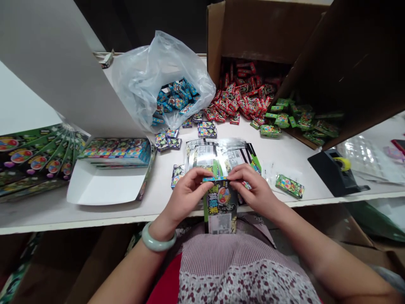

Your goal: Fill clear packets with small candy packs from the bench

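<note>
Candy box upright at the bench edge, lower end hanging below it. Left hand and right hand both pinch its top edge between fingers and thumbs. Just behind the box: flat printed cartons. Right of it: small green packet. Well behind it: plastic bag of blue packets, heap of red packets.

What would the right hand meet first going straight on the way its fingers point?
The right hand meets the printed candy packet at once; next, probably the left hand's fingers, though depth is unclear.
</note>
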A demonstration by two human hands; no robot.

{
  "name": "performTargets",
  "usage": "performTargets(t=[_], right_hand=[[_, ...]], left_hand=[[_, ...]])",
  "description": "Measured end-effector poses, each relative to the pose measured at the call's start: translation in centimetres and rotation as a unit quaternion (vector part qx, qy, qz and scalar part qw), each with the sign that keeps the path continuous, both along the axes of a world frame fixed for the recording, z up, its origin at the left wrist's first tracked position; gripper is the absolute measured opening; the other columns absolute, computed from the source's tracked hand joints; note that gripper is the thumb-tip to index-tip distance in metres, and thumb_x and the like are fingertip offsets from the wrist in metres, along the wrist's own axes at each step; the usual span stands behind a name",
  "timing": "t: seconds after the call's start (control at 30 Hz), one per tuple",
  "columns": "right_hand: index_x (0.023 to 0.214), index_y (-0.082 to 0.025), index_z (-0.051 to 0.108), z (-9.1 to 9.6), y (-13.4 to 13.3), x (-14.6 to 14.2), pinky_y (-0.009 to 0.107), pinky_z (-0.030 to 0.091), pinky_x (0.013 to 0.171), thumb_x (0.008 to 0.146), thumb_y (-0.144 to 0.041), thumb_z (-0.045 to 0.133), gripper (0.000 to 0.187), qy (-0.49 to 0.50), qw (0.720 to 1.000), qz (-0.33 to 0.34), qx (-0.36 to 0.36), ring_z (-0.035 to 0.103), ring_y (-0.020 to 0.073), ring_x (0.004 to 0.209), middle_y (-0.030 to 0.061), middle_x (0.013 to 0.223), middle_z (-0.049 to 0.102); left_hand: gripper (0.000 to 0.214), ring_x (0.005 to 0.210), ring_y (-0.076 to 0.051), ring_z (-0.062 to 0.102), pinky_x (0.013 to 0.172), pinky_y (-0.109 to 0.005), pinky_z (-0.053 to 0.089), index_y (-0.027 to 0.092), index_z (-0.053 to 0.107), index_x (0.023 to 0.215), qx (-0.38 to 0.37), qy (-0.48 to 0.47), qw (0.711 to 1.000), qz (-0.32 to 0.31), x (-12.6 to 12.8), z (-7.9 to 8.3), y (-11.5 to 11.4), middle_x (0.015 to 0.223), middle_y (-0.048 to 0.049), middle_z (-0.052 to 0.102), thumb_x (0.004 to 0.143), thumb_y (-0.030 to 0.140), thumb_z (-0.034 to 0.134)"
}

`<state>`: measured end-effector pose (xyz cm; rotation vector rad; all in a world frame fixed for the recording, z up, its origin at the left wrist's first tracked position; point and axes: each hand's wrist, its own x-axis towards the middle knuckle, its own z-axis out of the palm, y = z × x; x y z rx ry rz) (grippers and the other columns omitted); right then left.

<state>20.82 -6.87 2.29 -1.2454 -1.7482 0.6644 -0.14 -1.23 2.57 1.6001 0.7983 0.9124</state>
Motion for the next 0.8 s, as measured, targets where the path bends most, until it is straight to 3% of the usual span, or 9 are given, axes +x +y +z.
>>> performTargets(t=[0.27, 0.33, 0.4, 0.5, 0.57, 0.63, 0.8], right_hand=[[0.105, -0.025, 0.057, -0.3, -0.2, -1.0, 0.036, 0.048, 0.085, 0.091, -0.02, 0.05, 0.017, 0.038, 0.998, -0.056, -0.003, 0.057, 0.0187, 0.1, 0.0063, 0.103, 0.06], [0.111, -0.025, 0.056, -0.6, 0.3, 1.1, 0.034, 0.049, 0.083, 0.09, -0.024, 0.051, 0.022, 0.06, 0.994, -0.077, -0.044, 0.058, 0.0179, 0.1, 0.0066, 0.109, 0.061], [0.113, -0.022, 0.058, -1.4, 1.0, 5.1, 0.032, 0.049, 0.082, 0.09, -0.029, 0.051, 0.025, 0.05, 0.982, -0.158, -0.088, 0.06, 0.017, 0.097, 0.0071, 0.112, 0.061], [0.102, -0.017, 0.064, -3.0, 1.7, 12.0, 0.031, 0.046, 0.084, 0.087, -0.026, 0.052, 0.021, -0.09, 0.932, -0.313, -0.162, 0.059, 0.0163, 0.087, 0.0079, 0.105, 0.063], [0.093, -0.016, 0.068, -4.1, 1.9, 15.1, 0.033, 0.044, 0.085, 0.083, -0.022, 0.055, 0.017, -0.14, 0.91, -0.336, -0.197, 0.058, 0.0169, 0.082, 0.0089, 0.099, 0.064], [0.086, -0.016, 0.07, -5.0, 2.1, 16.4, 0.032, 0.043, 0.083, 0.079, -0.02, 0.06, 0.013, -0.15, 0.908, -0.327, -0.215, 0.058, 0.0174, 0.08, 0.0083, 0.094, 0.065], [0.073, -0.02, 0.066, -6.0, 2.2, 15.9, 0.028, 0.044, 0.072, 0.074, -0.019, 0.063, 0.004, -0.121, 0.911, -0.305, -0.251, 0.059, 0.0157, 0.072, 0.0027, 0.078, 0.067]], left_hand=[[0.009, 0.091, -0.017, 0.061, 0.082, -0.031, 0.052, 0.021, 0.065, 0.093, 0.113, 0.018, 0.993, 0.033, 0.3, -1.1, 0.2, 0.093, -0.0051, 0.065, 0.087, 0.021, 0.059], [0.008, 0.092, -0.017, 0.061, 0.081, -0.029, 0.051, 0.022, 0.065, 0.092, 0.121, 0.031, 0.992, 0.036, 0.1, -1.4, 0.7, 0.093, -0.0038, 0.065, 0.087, 0.021, 0.059], [0.008, 0.092, -0.017, 0.061, 0.081, -0.028, 0.051, 0.023, 0.065, 0.092, 0.122, 0.039, 0.991, 0.037, -0.2, -1.7, 1.3, 0.094, -0.0029, 0.065, 0.087, 0.022, 0.06], [0.007, 0.093, -0.018, 0.06, 0.082, -0.029, 0.05, 0.024, 0.065, 0.092, 0.126, 0.039, 0.991, 0.038, -0.3, -2.4, 1.8, 0.094, -0.0024, 0.065, 0.086, 0.023, 0.061], [0.007, 0.094, -0.018, 0.059, 0.083, -0.029, 0.05, 0.024, 0.065, 0.092, 0.129, 0.038, 0.99, 0.044, -0.1, -2.7, 1.9, 0.094, -0.0017, 0.064, 0.086, 0.023, 0.061], [0.008, 0.094, -0.017, 0.059, 0.084, -0.028, 0.05, 0.025, 0.065, 0.093, 0.131, 0.042, 0.989, 0.048, 0.1, -2.6, 1.8, 0.095, -0.0001, 0.064, 0.086, 0.023, 0.062], [0.011, 0.093, -0.015, 0.059, 0.083, -0.026, 0.05, 0.028, 0.066, 0.093, 0.135, 0.056, 0.988, 0.042, 0.4, -2.0, 1.8, 0.094, 0.0033, 0.064, 0.086, 0.021, 0.062]])
